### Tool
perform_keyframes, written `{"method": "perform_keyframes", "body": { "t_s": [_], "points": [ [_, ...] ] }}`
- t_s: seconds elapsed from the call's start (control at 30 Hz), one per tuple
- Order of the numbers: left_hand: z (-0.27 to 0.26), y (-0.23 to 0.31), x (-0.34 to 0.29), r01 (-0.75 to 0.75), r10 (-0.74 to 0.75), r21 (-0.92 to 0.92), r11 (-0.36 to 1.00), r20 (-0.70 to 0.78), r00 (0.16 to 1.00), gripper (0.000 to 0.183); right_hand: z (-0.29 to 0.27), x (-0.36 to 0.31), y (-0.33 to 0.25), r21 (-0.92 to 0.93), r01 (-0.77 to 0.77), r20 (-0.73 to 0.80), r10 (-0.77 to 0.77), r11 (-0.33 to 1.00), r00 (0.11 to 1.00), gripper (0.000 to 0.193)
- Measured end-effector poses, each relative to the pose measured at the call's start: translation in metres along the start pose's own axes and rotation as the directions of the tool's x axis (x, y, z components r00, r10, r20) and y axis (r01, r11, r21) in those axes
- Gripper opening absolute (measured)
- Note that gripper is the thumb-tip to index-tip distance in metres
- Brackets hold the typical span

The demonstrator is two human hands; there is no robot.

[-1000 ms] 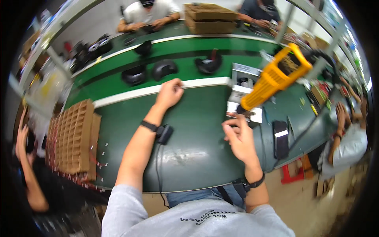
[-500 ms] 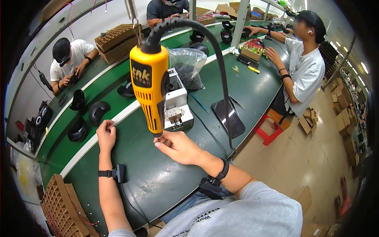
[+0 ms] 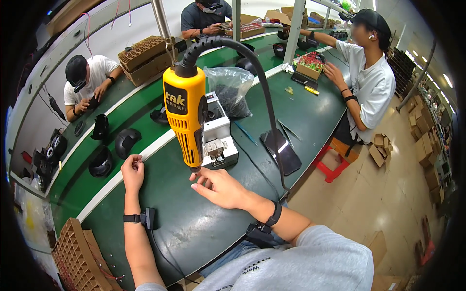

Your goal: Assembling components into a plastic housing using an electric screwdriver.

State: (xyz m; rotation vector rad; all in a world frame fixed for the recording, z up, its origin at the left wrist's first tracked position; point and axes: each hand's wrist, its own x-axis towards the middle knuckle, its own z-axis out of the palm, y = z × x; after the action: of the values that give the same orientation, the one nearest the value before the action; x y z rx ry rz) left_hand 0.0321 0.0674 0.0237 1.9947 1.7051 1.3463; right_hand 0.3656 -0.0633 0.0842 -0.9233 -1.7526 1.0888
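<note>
A yellow and black electric screwdriver [image 3: 185, 116] hangs tip down from a metal spring, its thick black cable curving over to the right. Just below its tip is my right hand [image 3: 223, 188], fingers loosely bent and thumb apart; I see nothing in it. My left hand [image 3: 132, 173] rests by the white edge of the belt, fingers curled in with the thumb against them. Whatever it may hold is hidden. Behind the screwdriver stands a white box-shaped device [image 3: 219, 128] with a metal fixture on its front. Black curved shells [image 3: 100, 161] lie on the green belt near my left hand.
A clear bag of small dark parts [image 3: 232, 94] sits behind the device. A phone [image 3: 281, 151] and tweezers [image 3: 288, 130] lie to the right. Cardboard divider trays [image 3: 77, 254] stand at the lower left. Co-workers sit across the belt and at the right beside a red stool [image 3: 330, 162].
The view has shifted slightly, and the screwdriver and both hands appear a little lower. My right fingers sit a bit looser below the tip. The co-worker at the right leans further left.
</note>
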Motion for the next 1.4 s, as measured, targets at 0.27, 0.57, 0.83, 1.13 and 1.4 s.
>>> {"method": "perform_keyframes", "body": {
  "t_s": [0.27,0.57,0.83,1.13,1.4],
  "points": [
    [-0.001,0.009,0.002,-0.025,0.024,0.033,0.999,0.009,1.000,0.014,-0.002,0.003,0.003,0.015,-0.013,0.010,0.013,1.000,1.000,0.025],
    [-0.001,0.004,0.005,0.022,-0.022,-0.003,1.000,0.015,1.000,0.013,0.001,0.004,0.010,-0.047,0.055,-0.074,-0.058,0.997,0.996,0.024],
    [0.000,0.000,0.002,0.014,-0.014,0.003,1.000,0.030,0.999,0.013,-0.003,0.001,0.003,-0.051,0.041,-0.042,-0.043,0.998,0.998,0.025],
    [-0.004,-0.010,-0.002,0.053,-0.053,-0.008,0.999,0.030,0.998,0.008,0.004,-0.003,-0.009,0.024,-0.022,-0.072,0.024,0.999,0.997,0.024],
    [0.007,0.008,0.006,-0.076,0.075,0.049,0.996,0.027,0.997,0.013,0.000,-0.006,-0.005,0.041,-0.055,-0.194,0.061,0.998,0.979,0.025]
  ]
}}
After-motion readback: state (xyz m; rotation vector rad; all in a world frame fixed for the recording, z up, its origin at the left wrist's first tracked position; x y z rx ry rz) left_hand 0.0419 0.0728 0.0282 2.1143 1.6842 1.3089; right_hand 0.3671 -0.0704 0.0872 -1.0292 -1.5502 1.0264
